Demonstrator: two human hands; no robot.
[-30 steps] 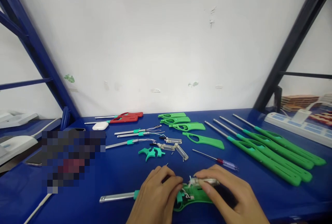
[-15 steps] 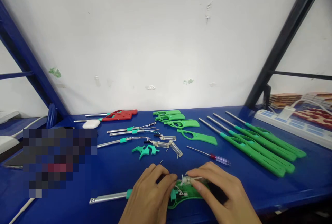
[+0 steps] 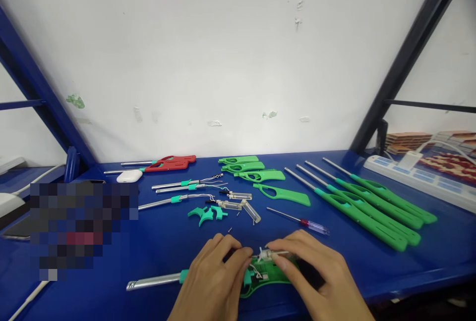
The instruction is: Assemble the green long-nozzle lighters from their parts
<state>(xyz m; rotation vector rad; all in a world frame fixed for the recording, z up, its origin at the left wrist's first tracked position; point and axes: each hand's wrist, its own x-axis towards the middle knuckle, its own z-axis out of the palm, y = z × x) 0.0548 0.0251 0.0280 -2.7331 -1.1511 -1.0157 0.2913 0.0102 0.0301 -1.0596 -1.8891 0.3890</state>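
Observation:
Low in front of me lies an opened green gas lighter, its half shell (image 3: 273,274) showing white wires (image 3: 256,272) inside and its metal tube (image 3: 152,282) pointing left. My left hand (image 3: 215,276) is closed over the lighter near the teal trigger (image 3: 247,277); thumb and index come together by the wires, and what sits between their tips is hidden. Between the thumb and fingers of my right hand (image 3: 320,274) is a clear fuel tank (image 3: 268,254), held over the upper edge of the shell.
Beyond my hands lie loose teal triggers (image 3: 206,216), clear fuel tanks (image 3: 251,211), metal tubes with wires (image 3: 174,199) and green half shells (image 3: 284,194). A screwdriver (image 3: 314,227) and several whole green lighters (image 3: 366,219) lie right. Red lighters (image 3: 167,164) and a white case (image 3: 129,176) are back left.
Both hands stay in nearly the same place. The clear tank in my right hand has shifted very slightly; the whole view has moved a little.

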